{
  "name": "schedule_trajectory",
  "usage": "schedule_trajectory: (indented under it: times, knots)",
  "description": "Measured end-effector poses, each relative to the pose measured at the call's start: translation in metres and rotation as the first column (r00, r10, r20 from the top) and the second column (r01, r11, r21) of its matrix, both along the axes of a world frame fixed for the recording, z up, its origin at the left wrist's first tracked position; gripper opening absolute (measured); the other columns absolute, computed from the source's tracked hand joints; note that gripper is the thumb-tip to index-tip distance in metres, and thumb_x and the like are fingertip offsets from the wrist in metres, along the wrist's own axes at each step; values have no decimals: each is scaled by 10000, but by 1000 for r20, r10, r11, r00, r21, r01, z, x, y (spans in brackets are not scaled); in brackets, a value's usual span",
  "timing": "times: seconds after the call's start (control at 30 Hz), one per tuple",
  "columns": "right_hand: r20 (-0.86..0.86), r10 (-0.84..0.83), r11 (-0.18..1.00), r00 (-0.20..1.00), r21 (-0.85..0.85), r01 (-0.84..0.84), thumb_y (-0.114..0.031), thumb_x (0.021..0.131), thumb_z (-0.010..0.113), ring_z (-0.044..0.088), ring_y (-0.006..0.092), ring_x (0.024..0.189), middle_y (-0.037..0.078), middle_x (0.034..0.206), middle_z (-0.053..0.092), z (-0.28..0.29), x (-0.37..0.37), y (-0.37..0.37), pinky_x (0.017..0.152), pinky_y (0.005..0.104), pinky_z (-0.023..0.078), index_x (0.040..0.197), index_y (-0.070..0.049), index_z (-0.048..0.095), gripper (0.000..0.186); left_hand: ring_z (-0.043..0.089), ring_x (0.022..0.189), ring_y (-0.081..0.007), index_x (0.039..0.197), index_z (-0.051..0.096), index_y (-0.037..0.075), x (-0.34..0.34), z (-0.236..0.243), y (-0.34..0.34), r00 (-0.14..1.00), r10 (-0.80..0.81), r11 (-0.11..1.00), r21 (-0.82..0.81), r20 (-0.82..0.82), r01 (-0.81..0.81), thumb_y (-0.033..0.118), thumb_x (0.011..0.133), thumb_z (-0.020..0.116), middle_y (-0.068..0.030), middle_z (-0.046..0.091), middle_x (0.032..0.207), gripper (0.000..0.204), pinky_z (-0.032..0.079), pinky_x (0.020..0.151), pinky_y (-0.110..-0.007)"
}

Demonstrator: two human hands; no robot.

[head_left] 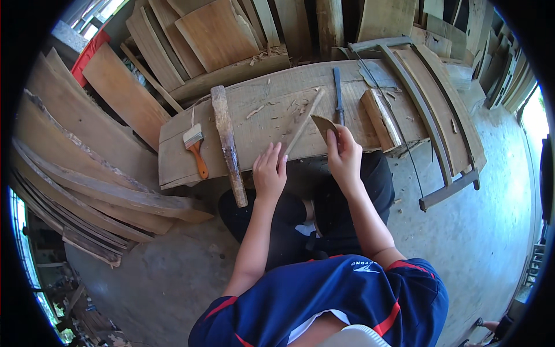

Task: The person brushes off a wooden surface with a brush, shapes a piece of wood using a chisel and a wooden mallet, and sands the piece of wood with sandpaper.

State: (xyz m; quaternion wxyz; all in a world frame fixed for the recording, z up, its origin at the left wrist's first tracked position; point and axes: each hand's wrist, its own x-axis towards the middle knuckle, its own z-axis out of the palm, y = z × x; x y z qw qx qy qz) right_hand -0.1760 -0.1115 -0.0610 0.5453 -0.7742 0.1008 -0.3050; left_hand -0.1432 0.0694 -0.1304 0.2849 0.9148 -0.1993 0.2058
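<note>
A narrow wooden strip [304, 120] lies slantwise on the workbench [191, 165]. My left hand [269, 175] is at its near end, the strip running in between thumb and forefinger, the other fingers stretched on the board. My right hand [346, 155] pinches a small, slightly curled brown sheet, seemingly sandpaper [323, 125], raised beside the strip. Beyond that hand lies a chisel-like tool with a blue shaft [337, 92]. To its right is a short wood block [380, 120].
A paintbrush [195, 147] and a thick wooden stick [225, 136] lie on the bench's left, the stick overhanging the near edge. A frame saw [425, 115] covers the right end. Boards [217, 32] lean behind; curved planks [115, 191] stand left. Shavings are scattered about.
</note>
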Motion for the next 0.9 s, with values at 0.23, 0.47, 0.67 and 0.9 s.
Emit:
schedule_trajectory:
  times: [0.23, 0.47, 0.67, 0.9]
  knots:
    - [149, 68, 977, 987, -212, -35, -7, 850, 543, 634, 375, 767, 233, 860, 627, -4, 33, 16, 638, 395, 507, 1013, 3, 570, 165, 611, 834, -339, 1122, 584, 35, 12, 8, -11, 995, 96, 995, -18, -19, -97, 207, 901, 526, -200, 632, 972, 286, 480, 750, -425]
    - [36, 227, 950, 973, -227, -213, -13, 854, 528, 615, 396, 815, 248, 970, 613, -21, 39, 32, 682, 435, 512, 1079, -11, 563, 227, 587, 795, -364, 910, 606, 16, 21, 22, -12, 979, 177, 983, 73, -105, -170, 275, 849, 594, -185, 584, 812, 266, 473, 688, -449]
    - [29, 354, 912, 935, -232, -339, -36, 857, 530, 544, 359, 1076, 246, 1136, 566, -40, 36, 46, 868, 411, 486, 1132, -10, 572, 279, 578, 795, -367, 756, 561, 9, 15, 19, -23, 962, 215, 970, 149, -171, -190, 235, 826, 594, -172, 559, 792, 239, 483, 688, -442]
    - [-137, 359, 898, 923, -220, -381, -83, 874, 517, 565, 360, 1007, 217, 1119, 570, -49, 37, 51, 838, 423, 490, 1130, -35, 591, 270, 588, 791, -348, 742, 554, 15, 2, 11, -31, 951, 250, 960, 175, -184, -218, 162, 768, 619, -180, 557, 792, 162, 491, 677, -426]
